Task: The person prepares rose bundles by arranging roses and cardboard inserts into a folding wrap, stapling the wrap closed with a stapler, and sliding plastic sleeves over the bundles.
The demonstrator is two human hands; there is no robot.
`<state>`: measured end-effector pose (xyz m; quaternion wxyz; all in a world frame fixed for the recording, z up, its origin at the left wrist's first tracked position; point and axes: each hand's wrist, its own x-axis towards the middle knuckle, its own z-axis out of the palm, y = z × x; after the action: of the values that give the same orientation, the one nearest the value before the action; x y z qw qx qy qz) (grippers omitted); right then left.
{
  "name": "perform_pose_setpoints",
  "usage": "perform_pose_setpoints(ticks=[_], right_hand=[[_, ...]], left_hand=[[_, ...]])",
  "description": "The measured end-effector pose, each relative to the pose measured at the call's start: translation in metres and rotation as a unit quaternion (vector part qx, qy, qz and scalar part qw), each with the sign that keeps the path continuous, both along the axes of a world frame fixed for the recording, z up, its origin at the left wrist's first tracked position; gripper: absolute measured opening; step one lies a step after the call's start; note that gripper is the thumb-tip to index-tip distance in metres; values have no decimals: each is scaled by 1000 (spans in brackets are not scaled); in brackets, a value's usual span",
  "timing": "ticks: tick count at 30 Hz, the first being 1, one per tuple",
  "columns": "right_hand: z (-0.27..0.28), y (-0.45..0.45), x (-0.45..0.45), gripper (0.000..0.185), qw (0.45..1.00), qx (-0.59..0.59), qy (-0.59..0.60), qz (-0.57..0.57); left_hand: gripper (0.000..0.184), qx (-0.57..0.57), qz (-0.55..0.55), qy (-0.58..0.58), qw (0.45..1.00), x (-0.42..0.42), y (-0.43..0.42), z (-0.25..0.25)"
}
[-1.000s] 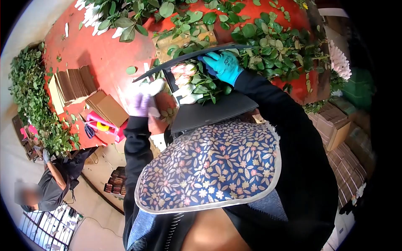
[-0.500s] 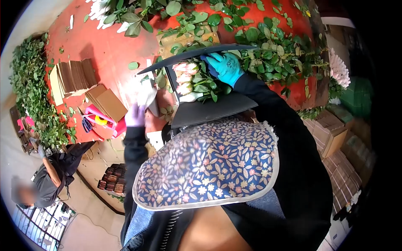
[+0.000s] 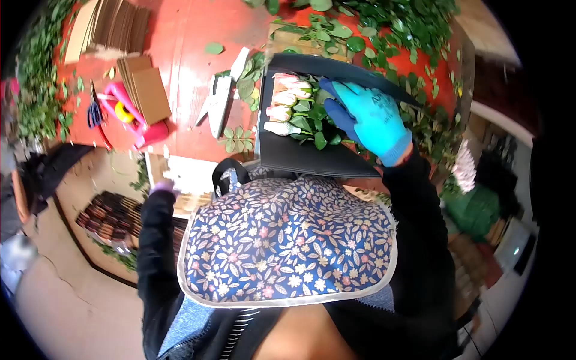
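Observation:
My right hand [image 3: 375,123], in a turquoise glove with dark blue fingers, is closed over the leafy stems of a small bunch of roses [image 3: 282,112]. The pale pink heads face left, the lowest wrapped in white netting. The bunch lies between two curved black panels [image 3: 315,154] at the table edge. My left hand [image 3: 165,189], in a lavender glove, is low beside an overexposed white surface [image 3: 189,174]; blur hides its fingers. A white tool with two splayed arms [image 3: 220,107] lies left of the panels.
On the red table [image 3: 186,57] are cardboard sheets [image 3: 147,90], a pink tape dispenser [image 3: 123,114], scissors [image 3: 95,111] and loose greenery [image 3: 402,27]. Dark brown bundles [image 3: 108,219] stand below at left. Pale pink flowers [image 3: 464,168] stand at right. Another person is partly visible at far left.
My left hand has moved from beside the white tool down below the table edge. My right hand stays on the roses, and the view has shifted, bringing the panels lower and more open.

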<state>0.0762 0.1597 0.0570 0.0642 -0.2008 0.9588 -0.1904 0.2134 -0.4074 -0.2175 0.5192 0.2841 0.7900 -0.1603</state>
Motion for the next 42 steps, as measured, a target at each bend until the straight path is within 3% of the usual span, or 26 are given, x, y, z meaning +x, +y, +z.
perform_pose_setpoints(ticks=[1, 2, 3, 4, 5, 7, 8, 9, 13, 17, 18, 22, 25, 26, 27, 29, 31, 33, 35, 39, 42], right_hand=[[1, -6, 0, 35, 1000, 6, -3, 24], [-4, -11, 2, 30, 995, -32, -77, 45], [-12, -15, 1, 25, 984, -67, -152, 62], [-26, -20, -1, 24, 973, 50, -203, 97], [-54, -15, 0, 27, 966, 75, -194, 154], [-91, -13, 4, 30, 947, 62, -229, 215], [-97, -15, 6, 27, 945, 67, -249, 201], [-99, -18, 10, 25, 942, 70, -272, 184], [-90, -17, 3, 36, 933, 39, -298, 196], [-70, -23, -5, 39, 916, 116, -334, 189], [-79, -21, -4, 35, 922, 88, -315, 205], [-120, -30, 12, 26, 950, 35, -262, 167], [-127, -29, 16, 23, 939, 55, -299, 158], [-133, -27, 24, 21, 947, 82, -259, 175], [-137, -26, 26, 21, 945, 85, -258, 180], [-138, -26, 28, 19, 942, 137, -252, 172], [-136, -25, 29, 18, 944, 129, -247, 176], [-132, -25, 26, 18, 948, 122, -232, 181], [-123, -33, 22, 19, 944, 145, -226, 192], [-126, -39, 19, 20, 932, 197, -232, 199], [-120, -40, 16, 21, 922, 215, -249, 206]], left_hand=[[25, 48, -98, 49, 993, -4, 17, -16], [29, 260, 256, 69, 928, -60, 115, 96], [26, 264, 290, 40, 919, -90, 170, 129], [25, 395, 335, 33, 855, -106, 206, 145], [25, 518, 365, 27, 773, -118, 231, 148], [29, 536, 348, 20, 769, -140, 259, 126], [30, 503, 325, 17, 801, -147, 268, 121], [31, 468, 300, 11, 831, -151, 276, 119], [29, 408, 293, -72, 861, -152, 293, 116], [17, 455, 249, -19, 855, -146, 294, 100], [13, 502, 262, 6, 824, -141, 293, 99], [10, 547, 267, 34, 793, -137, 292, 106], [7, 591, 237, 96, 765, -144, 284, 117], [7, 604, 259, 93, 748, -148, 279, 119], [7, 599, 254, 107, 752, -151, 270, 119], [8, 587, 250, 246, 730, -155, 240, 118], [10, 471, 298, 193, 808, -158, 197, 140], [14, 392, 345, 89, 848, -131, 165, 153], [14, 256, 316, 68, 911, -105, 142, 180], [13, 92, 264, 112, 954, -34, 53, 106], [13, -6, 272, 73, 959, -25, 40, 66]])
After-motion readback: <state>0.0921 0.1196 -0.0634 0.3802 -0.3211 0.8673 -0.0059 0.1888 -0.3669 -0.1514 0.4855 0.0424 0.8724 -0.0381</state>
